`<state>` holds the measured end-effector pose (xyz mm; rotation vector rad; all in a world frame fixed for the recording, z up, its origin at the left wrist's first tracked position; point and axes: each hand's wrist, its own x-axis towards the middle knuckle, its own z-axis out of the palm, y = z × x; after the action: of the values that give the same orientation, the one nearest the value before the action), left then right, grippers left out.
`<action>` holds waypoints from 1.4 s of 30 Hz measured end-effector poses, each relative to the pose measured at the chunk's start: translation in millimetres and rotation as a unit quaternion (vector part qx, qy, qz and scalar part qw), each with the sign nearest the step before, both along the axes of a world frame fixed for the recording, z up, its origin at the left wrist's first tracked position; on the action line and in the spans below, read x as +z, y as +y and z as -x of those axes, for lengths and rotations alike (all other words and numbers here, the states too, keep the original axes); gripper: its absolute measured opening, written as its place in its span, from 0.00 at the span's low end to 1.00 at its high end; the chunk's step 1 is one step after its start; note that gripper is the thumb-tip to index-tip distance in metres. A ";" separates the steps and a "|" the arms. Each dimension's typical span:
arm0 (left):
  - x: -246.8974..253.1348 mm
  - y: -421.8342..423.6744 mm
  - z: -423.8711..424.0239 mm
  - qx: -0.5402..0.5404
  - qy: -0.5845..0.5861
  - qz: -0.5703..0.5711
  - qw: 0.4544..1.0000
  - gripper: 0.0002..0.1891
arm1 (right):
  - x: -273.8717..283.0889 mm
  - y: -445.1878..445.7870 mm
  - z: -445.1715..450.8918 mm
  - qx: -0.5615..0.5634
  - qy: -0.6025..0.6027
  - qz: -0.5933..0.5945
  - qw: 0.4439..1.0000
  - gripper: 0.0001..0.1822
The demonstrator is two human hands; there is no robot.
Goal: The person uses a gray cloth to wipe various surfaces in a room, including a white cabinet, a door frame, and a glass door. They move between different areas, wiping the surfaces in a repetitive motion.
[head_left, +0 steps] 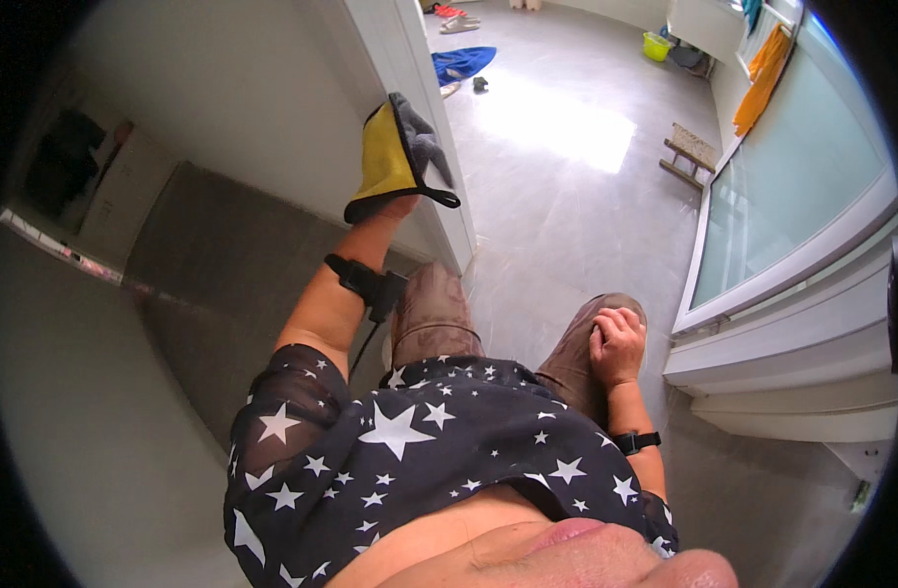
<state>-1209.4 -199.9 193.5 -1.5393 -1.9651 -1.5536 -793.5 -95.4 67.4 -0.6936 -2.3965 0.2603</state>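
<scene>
My left hand (403, 205) is mostly hidden under a yellow-and-grey microfibre cloth (387, 156) with black edging and a hanging loop. It holds the cloth up against the white door frame (412, 81), and only the wrist side of the hand shows. My right hand (618, 345) rests on my right knee, its fingers curled in and nothing visible in them. Both knees, in brown trousers (436, 309), are bent in front of me. A black strap with a small device (368, 285) and a cable sits on my left forearm; another black strap (635, 442) circles my right wrist.
Right of me stands a frosted-glass panel in a white frame (688, 301), with an orange cloth (761, 81) hanging above. A small low stool (690, 153), a lime-green bucket (655, 47), a blue cloth (464, 63) and shoes (460, 25) lie farther off on the grey floor (559, 213).
</scene>
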 end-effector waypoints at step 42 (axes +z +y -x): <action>60.0 17.5 19.1 0.113 0.013 -0.205 0.972 0.11 | -7.8 15.7 47.0 0.015 -0.042 0.024 0.999 0.07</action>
<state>-1228.5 -182.4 253.5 -1.1240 -1.6047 -1.6928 -840.5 -79.6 59.6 -0.7039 -2.4891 0.3064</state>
